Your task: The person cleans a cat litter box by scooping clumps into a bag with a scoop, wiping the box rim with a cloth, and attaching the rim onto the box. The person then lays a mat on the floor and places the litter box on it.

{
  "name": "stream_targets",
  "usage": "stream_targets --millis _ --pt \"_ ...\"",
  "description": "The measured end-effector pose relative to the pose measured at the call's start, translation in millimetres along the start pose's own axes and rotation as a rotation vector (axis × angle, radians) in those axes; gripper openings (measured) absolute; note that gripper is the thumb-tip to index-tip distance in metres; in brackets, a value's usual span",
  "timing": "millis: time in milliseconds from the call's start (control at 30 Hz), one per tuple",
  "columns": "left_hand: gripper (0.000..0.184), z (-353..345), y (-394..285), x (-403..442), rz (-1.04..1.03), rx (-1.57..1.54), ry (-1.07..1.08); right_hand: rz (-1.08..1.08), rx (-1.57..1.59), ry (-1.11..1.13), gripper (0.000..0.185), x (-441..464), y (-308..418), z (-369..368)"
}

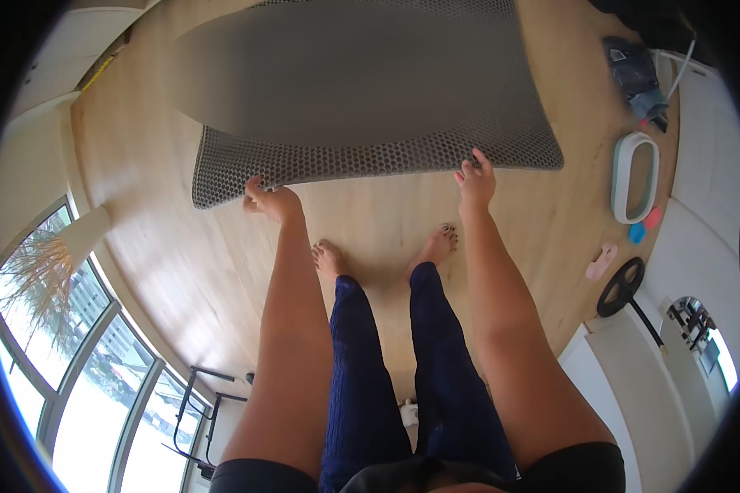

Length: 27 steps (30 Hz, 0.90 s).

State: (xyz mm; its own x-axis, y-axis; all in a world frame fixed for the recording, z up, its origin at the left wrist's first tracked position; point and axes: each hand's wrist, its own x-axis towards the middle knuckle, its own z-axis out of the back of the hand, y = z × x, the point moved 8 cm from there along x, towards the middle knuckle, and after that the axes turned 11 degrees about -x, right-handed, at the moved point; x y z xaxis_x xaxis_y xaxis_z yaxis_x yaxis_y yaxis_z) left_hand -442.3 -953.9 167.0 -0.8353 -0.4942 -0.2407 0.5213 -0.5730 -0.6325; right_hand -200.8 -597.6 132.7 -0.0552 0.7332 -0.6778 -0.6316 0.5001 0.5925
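A large dark grey mat (pixel 386 158) with a honeycomb pattern of small holes lies in front of me. A smooth grey blur hides most of its middle. My left hand (pixel 273 202) is at the near edge by the left corner, bent at the wrist, its fingers curled closed on the border. Toward the right end of the same edge, my right hand (pixel 475 187) has its fingertips over the mat's border, fingers apart. My bare feet stand on the floor between the two hands, just short of the mat.
Wood-look flooring (pixel 370 209) surrounds the mat. On the right are an oval white-and-green tub (pixel 634 177), a pink item (pixel 602 260), a black round-based stand (pixel 622 287) and dark bags (pixel 633 78). Windows (pixel 90 370) and a black metal frame (pixel 193 411) line the left.
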Motion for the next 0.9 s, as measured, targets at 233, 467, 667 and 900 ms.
stream_targets --millis 233,467,667,900 --pt "0.038 -56 127 35 0.755 -0.919 0.066 -0.151 0.155 -0.100 0.080 6 -44 -17" --pt "0.022 -103 170 51 0.773 -0.772 0.267 -0.281 0.212 -0.186 0.072 30 -93 -30" --pt "0.025 -143 191 72 0.728 -0.513 0.490 -0.332 0.347 -0.071 0.029 79 -132 -43" --pt "0.039 -170 157 52 -0.358 1.115 1.047 -0.563 0.385 -0.007 0.040 100 -149 -57"
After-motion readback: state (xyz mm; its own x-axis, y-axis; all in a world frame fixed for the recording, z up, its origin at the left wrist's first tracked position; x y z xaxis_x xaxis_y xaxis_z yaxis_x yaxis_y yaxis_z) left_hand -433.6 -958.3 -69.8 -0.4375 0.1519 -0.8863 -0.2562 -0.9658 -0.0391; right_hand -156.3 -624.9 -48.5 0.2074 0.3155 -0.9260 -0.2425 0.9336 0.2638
